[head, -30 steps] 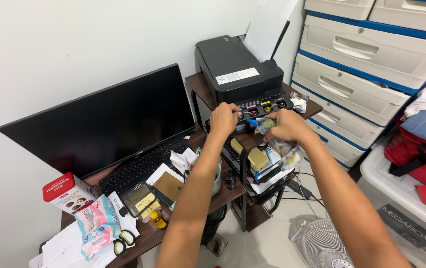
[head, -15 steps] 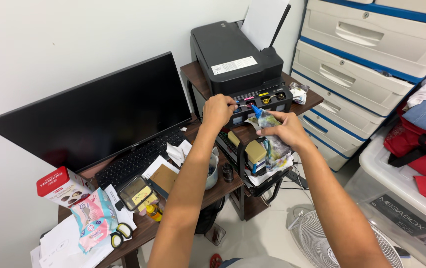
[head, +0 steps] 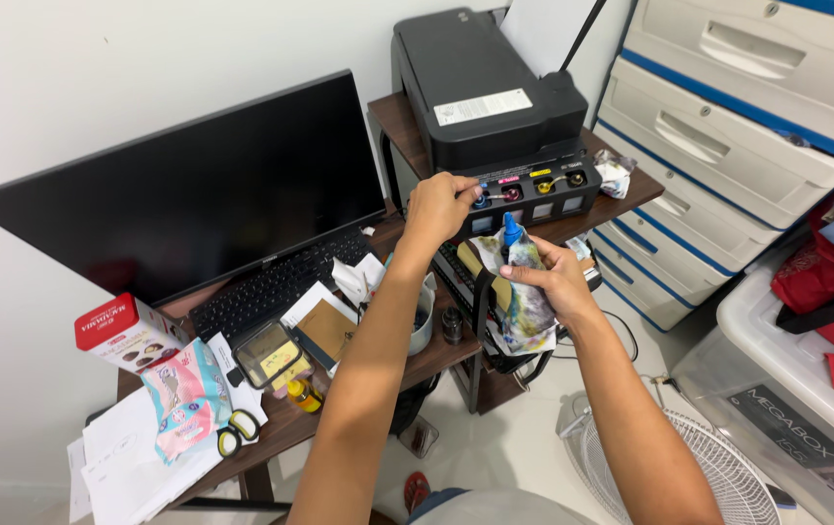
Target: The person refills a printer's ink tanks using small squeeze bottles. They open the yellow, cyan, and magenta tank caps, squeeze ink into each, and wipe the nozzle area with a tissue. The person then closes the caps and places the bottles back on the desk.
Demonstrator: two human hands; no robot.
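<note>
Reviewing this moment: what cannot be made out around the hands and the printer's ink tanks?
- Head view: left hand covers the leftmost cap on the ink tank unit; open or closed, unclear.
- Ink bottle: body hidden by right hand and stained rag.
- Tank levels: too small.
- Printer: top cut off.

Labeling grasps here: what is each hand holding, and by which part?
Right hand holds a blue-tipped ink bottle wrapped in a stained rag, gripped around its body. Left hand pinches at a cap on the printer's ink tank; whether it grips is unclear.
</note>
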